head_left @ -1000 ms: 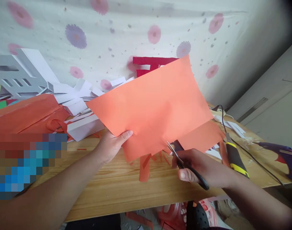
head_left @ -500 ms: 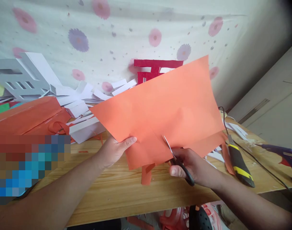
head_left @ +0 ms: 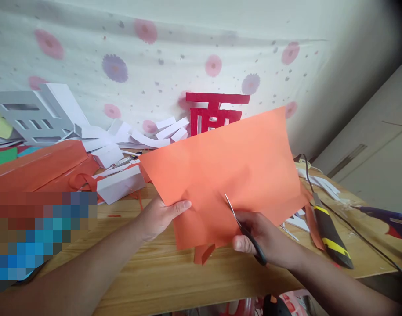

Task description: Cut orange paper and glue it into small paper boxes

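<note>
A large orange sheet of paper (head_left: 220, 166) is held up over the wooden table, tilted. My left hand (head_left: 159, 218) pinches its lower left edge, thumb on the front face. My right hand (head_left: 262, 237) grips a pair of scissors with black handles (head_left: 255, 245). One thin scissor blade lies in front of the paper, pointing up and left; the other blade is hidden behind it. A small orange strip (head_left: 203, 254) shows below the sheet's lower edge.
Behind the sheet stands a red cut-out character (head_left: 217, 107). White paper pieces (head_left: 121, 184) and an orange folded form (head_left: 39, 164) lie left. At right are a black-and-yellow utility knife (head_left: 332, 237), a cable and a blue glue gun (head_left: 385, 217).
The view has tilted up a little, so the scene sits lower. The sheet's upper edge has dropped and its left corner has shifted right. Both hands keep their holds.
</note>
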